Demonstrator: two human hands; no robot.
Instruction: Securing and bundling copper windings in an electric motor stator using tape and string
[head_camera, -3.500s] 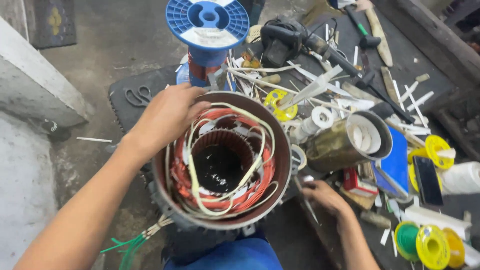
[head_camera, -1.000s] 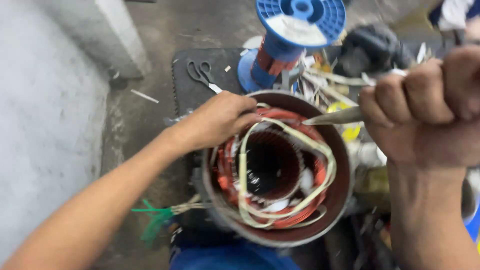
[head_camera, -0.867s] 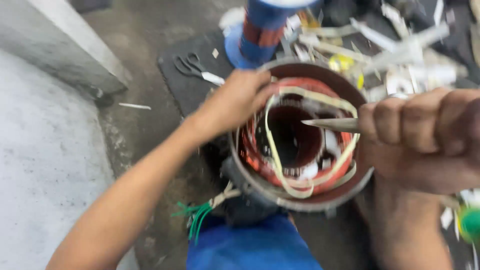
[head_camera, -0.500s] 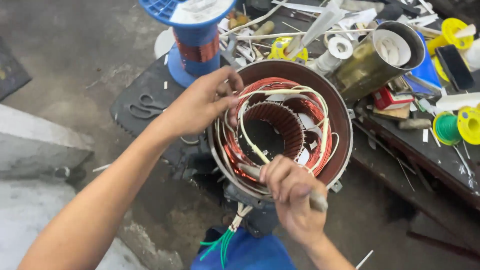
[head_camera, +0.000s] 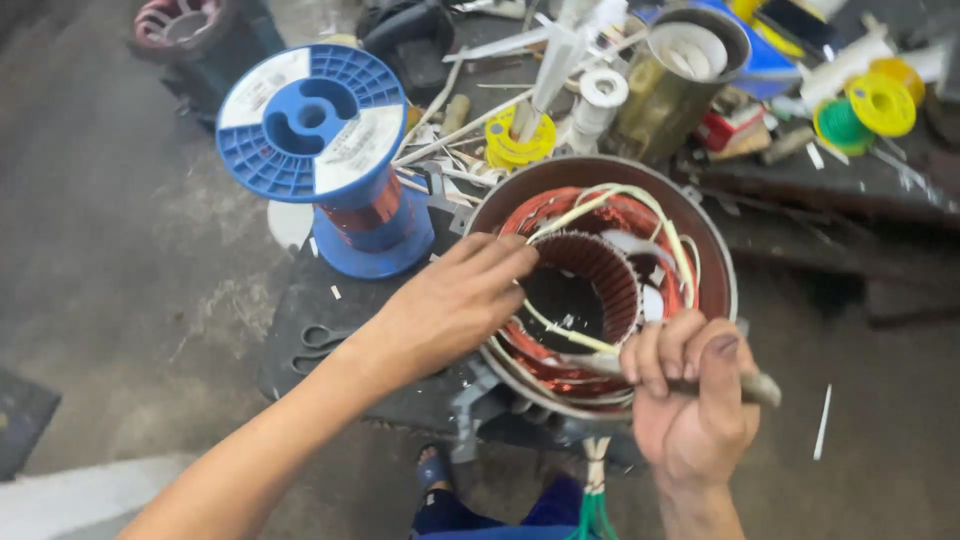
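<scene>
A round motor stator (head_camera: 690, 215) with copper windings and pale sleeved leads stands upright on a dark mat (head_camera: 300, 310). My left hand (head_camera: 450, 305) rests flat on the stator's near-left rim, fingers spread over the copper coils. My right hand (head_camera: 690, 400) is closed around a thin metal tool (head_camera: 760, 388) at the near edge. The tool's tip points into the windings beside a pale yellow sleeve (head_camera: 560, 335).
A blue spool of copper wire (head_camera: 320, 150) stands left of the stator. Scissors (head_camera: 320, 345) lie on the mat. Behind are a brass-coloured can (head_camera: 680, 70), yellow and green reels (head_camera: 880, 100), white tubing and scattered tools. Green leads (head_camera: 595, 510) hang below the stator.
My right hand came down from in front of the camera to the stator's near edge with the tool. The view shifted; my left hand stayed on the rim.
</scene>
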